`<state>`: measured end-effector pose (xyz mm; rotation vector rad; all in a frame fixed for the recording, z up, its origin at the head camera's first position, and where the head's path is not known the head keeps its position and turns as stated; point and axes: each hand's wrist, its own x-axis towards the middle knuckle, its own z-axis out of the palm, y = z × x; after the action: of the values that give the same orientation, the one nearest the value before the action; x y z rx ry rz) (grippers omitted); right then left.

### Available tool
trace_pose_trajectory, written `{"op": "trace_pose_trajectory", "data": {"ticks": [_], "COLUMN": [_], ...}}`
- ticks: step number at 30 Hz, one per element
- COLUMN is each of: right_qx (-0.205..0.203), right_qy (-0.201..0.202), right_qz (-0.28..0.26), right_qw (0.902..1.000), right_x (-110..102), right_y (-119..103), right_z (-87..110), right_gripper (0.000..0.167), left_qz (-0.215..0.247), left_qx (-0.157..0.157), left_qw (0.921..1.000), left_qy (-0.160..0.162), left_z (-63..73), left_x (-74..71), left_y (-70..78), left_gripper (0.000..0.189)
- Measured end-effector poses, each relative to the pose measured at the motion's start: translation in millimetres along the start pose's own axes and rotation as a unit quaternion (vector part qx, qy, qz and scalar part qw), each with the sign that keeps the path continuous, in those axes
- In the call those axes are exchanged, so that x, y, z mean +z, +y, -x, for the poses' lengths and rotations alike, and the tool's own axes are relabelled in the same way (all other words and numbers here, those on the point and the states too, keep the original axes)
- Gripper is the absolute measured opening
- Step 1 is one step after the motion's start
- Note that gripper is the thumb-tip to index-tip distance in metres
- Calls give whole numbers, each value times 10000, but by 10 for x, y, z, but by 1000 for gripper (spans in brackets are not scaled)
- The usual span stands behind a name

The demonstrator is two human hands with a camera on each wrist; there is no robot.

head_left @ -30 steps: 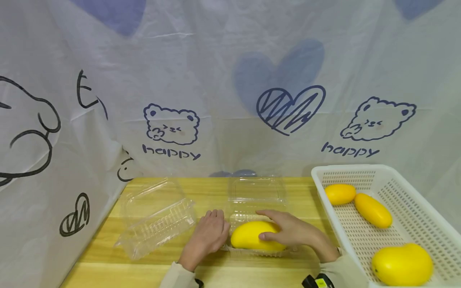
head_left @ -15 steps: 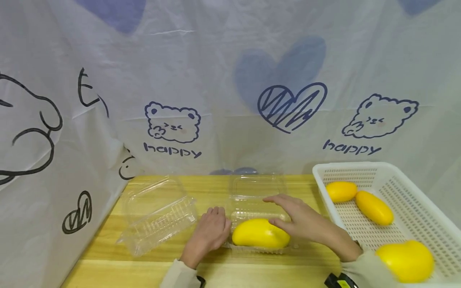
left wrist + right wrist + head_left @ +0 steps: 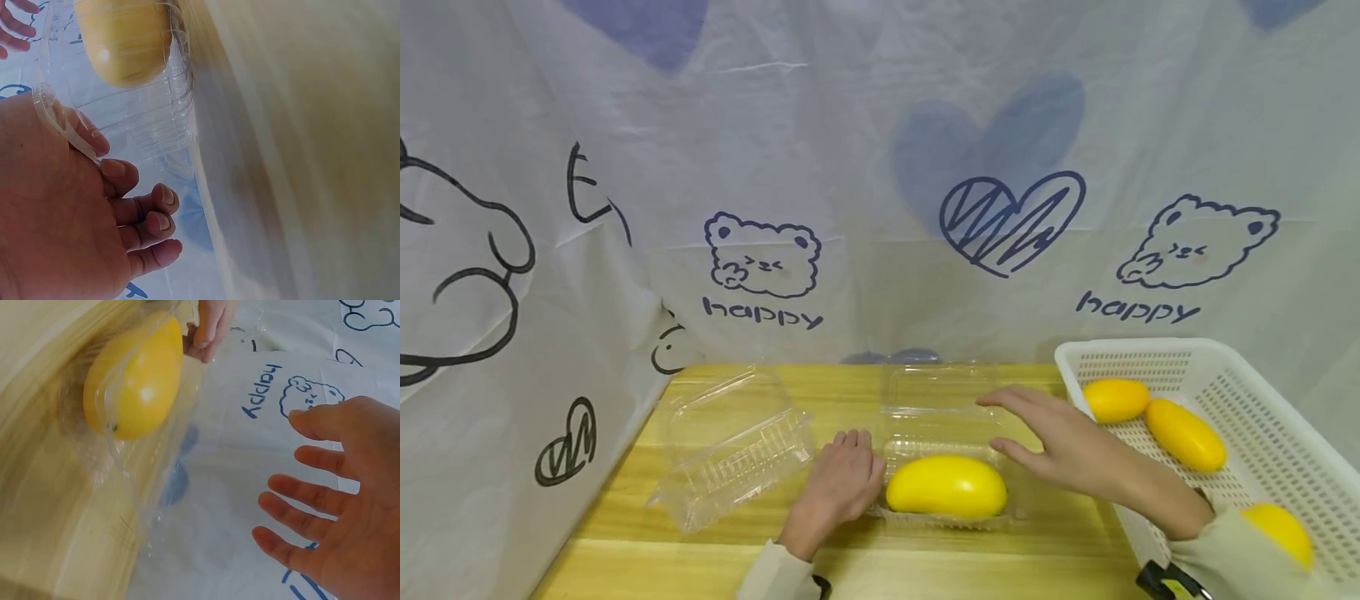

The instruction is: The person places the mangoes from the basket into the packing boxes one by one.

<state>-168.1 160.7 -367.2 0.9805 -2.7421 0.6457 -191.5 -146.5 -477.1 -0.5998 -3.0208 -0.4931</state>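
Observation:
A large yellow mango (image 3: 947,487) lies in the base of a clear plastic clamshell box (image 3: 934,429), whose lid stands up behind it. My left hand (image 3: 841,485) is at the box's left end. In the left wrist view, its thumb and index finger pinch the clear rim (image 3: 74,136), while the other fingers curl loosely. To the right of the mango, my right hand (image 3: 1063,440) hovers apart from it. The right wrist view shows the right hand's spread fingers (image 3: 306,494) holding nothing.
A second clear clamshell box (image 3: 737,467) stands open at the left. On the right is a white perforated basket (image 3: 1262,392) with two smaller yellow-orange fruits (image 3: 1186,435) and a large yellow mango (image 3: 1281,533), partly hidden by my right sleeve. A printed cloth hangs behind the table.
My right hand has let go of the mango in the box and moved right and up, its forearm now passing over the basket's edge. My left hand stays at the box.

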Motion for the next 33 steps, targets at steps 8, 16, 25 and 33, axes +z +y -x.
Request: {"op": "trace_pose_trajectory", "data": {"ticks": [8, 16, 25, 33], "right_qx": [-13, -164, 182, 473], "right_qy": [286, 509, 558, 571], "right_qz": [445, 408, 458, 504], "right_qw": [9986, 9977, 9972, 9960], "right_x": [-205, -347, -425, -429], "right_y": [160, 508, 858, 1084], "right_z": [18, 81, 217, 341], "right_gripper": [48, 48, 48, 50], "left_qz": [-41, -69, -30, 39], "left_qx": [-36, -37, -75, -40], "left_qw": [10000, 10000, 10000, 10000], "left_qy": [22, 8, -40, -55], "left_z": [12, 4, 5, -2], "left_x": [13, 8, 4, -1], "left_y": [-7, -13, -10, 0], "left_gripper": [23, 23, 22, 22]}}
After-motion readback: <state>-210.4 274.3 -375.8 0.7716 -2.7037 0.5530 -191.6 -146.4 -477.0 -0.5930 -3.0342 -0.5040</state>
